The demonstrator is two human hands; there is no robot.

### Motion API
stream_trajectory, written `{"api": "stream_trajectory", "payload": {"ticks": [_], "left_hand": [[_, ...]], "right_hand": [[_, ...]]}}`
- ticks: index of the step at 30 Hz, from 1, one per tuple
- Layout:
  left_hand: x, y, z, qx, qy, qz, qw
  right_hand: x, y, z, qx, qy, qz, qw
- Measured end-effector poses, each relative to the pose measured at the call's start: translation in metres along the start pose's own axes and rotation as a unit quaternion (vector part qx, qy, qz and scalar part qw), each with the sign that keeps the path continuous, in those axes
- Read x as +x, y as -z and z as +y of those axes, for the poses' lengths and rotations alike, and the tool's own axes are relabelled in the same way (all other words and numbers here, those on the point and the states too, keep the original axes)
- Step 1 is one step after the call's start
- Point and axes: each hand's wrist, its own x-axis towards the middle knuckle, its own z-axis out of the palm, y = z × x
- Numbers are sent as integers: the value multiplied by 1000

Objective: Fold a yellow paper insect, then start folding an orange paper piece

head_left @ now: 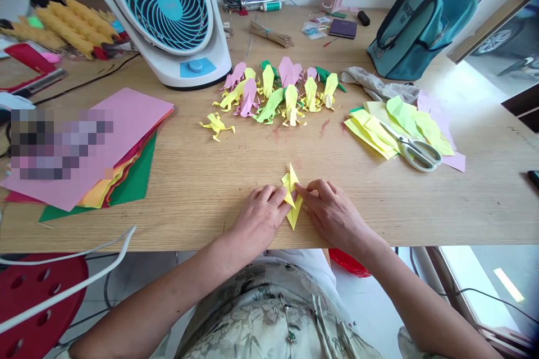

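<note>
Folding step apparently underway. Your left hand (pixel 259 216) and right hand (pixel 338 211) both grip the yellow folded paper (pixel 293 217), fingers closed on its sides, at the near middle of the wooden table (pixel 189 179). Next move likely calls for aligned edges, firm creasing.

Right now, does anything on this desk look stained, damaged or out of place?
Reddish smears mark the desk just in front of the folded paper figures; they stand out against the pale wood. What made them, I cannot tell.
</note>
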Motion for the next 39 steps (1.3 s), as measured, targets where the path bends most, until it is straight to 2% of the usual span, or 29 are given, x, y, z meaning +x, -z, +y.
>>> {"api": "stream_trajectory", "payload": {"ticks": [5, 10, 13, 16, 18, 21, 23, 24, 28, 33, 39], "left_hand": [[-1, 3, 0, -13, 15, -2, 1000], [-2, 2, -1, -19, 14, 4, 1000], [-1, 0, -2, -23, 16, 5, 1000], [0, -1, -2, -28, 18, 7, 999], [-1, 0, -1, -35, 21, 7, 999], [-5, 3, 4, -56, 25, -2, 998], [-9, 4, 8, -74, 27, -2, 997], [-10, 4, 10, -81, 29, 0, 996], [-11, 6, 10, -86, 28, 5, 996], [-9, 10, -2, -90, 6, 9, 996], [-7, 8, -13, -172, -14, 70, 983]], "right_hand": [[14, 6, 1, -34, -54, -68, 996], [30, 17, 1, -57, -75, -134, 987], [40, 18, 4, -76, -89, -146, 982], [44, 18, 7, -65, -94, -128, 985], [38, 19, 6, -34, -97, -93, 990], [17, 20, -3, 72, -89, 12, 993], [-1, 17, -14, 161, -81, 81, 980], [-9, 15, -20, 191, -78, 93, 974], [-24, 0, -33, 196, -66, 82, 975], [-18, -13, -30, 122, -63, 73, 988], [-17, -14, -31, 121, -58, 95, 986]]}}
